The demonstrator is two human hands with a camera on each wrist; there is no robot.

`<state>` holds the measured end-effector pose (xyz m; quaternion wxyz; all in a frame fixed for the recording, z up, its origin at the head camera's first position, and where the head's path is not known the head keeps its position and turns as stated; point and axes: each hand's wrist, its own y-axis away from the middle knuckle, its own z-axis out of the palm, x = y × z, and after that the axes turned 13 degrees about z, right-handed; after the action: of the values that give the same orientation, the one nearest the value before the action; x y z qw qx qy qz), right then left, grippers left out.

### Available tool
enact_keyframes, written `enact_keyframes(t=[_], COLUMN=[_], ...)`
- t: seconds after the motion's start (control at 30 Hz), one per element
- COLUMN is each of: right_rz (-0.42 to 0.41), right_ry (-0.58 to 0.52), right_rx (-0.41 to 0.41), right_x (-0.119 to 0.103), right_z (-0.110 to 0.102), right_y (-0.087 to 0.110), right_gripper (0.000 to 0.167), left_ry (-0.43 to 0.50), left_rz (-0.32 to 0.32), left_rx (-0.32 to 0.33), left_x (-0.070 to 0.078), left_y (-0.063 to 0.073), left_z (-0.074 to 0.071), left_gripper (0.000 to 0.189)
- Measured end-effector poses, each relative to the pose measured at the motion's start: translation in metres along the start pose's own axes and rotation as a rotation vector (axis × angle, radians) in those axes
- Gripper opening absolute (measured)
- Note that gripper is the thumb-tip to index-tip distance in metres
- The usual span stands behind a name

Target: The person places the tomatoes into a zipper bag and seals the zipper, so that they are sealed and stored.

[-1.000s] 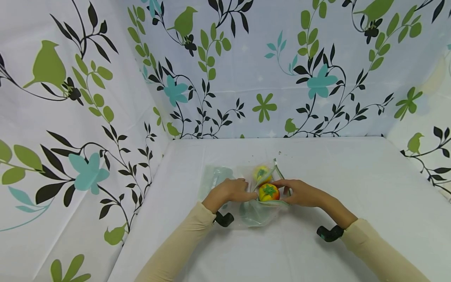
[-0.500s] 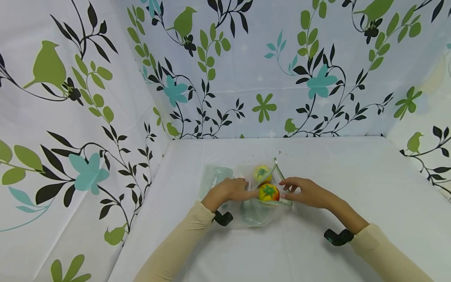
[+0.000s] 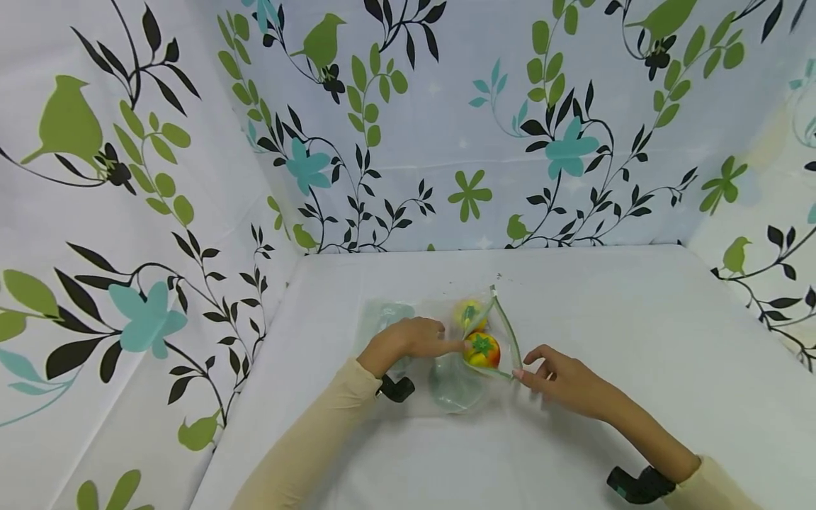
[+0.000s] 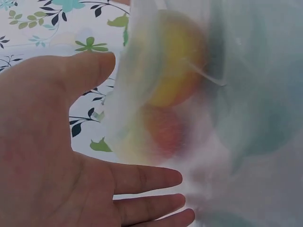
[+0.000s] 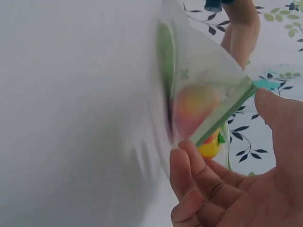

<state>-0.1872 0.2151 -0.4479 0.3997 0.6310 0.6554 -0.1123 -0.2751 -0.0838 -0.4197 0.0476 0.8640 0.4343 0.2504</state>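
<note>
A cloudy, pale-green-edged zip bag (image 3: 456,389) lies on the table, its mouth gaping toward the right. In that mouth sits a yellow-and-red tomato (image 3: 482,352) with a green star-shaped top. A second, yellow tomato (image 3: 468,312) shows through the plastic behind it. My left hand (image 3: 411,338) rests over the bag's left part, thumb reaching to the front tomato; in the left wrist view its fingers (image 4: 147,178) are straight and spread. My right hand (image 3: 567,379) touches the mouth's right corner with thumb and fingertips set well apart, the green edge (image 5: 227,111) spanning between them.
Another flat, pale-green clear plastic piece (image 3: 389,312) lies behind the left hand. The white-covered table (image 3: 612,304) ends at a wall hung with leaf-and-bird fabric (image 3: 468,142). A dark wrist camera (image 3: 640,485) sits on the right wrist.
My right hand has drawn away from the front tomato, rightward and toward me, to the bag's corner. The bag's mouth gapes wider. My left hand stays nearly still; the head view has shifted slightly.
</note>
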Motion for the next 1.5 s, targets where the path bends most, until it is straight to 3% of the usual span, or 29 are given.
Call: enact_keyframes(t=[0.17,0.37,0.53,0.73,0.97,1.23,1.5], right_rz=[0.068,0.115,0.106,0.063,0.072,0.065,-0.011], right_ry=[-0.015,-0.001,-0.009,-0.023,-0.051,-0.048,-0.021], right_rx=[0.006,0.008,-0.002,-0.021,-0.013,0.025,0.024], right_x=[-0.002,-0.002,-0.001,-0.005,-0.009,-0.011,0.000], right_z=[0.007,0.016,0.022,0.026,0.032,0.031,0.019], right_y=[0.010,0.015,0.016,0.014,0.014,0.013,0.008], right_gripper=[0.065,0.064,0.053,0.050,0.052,0.050,0.039], left_ry=[0.019,-0.100,-0.165,-0.145,-0.010,0.054,0.084], left_rz=[-0.018,0.003,0.031,0.163,0.267,0.324,0.301], left_rx=[0.046,0.136,0.179,0.147,0.072,0.046,0.090], left_x=[0.000,0.007,0.015,0.011,0.003,-0.001,-0.009], left_y=[-0.006,-0.019,-0.036,-0.064,-0.088,-0.092,-0.082], left_z=[-0.011,-0.023,-0.031,-0.036,-0.036,-0.037,-0.043], left_gripper=[0.087,0.060,0.050,0.054,0.053,0.052,0.051])
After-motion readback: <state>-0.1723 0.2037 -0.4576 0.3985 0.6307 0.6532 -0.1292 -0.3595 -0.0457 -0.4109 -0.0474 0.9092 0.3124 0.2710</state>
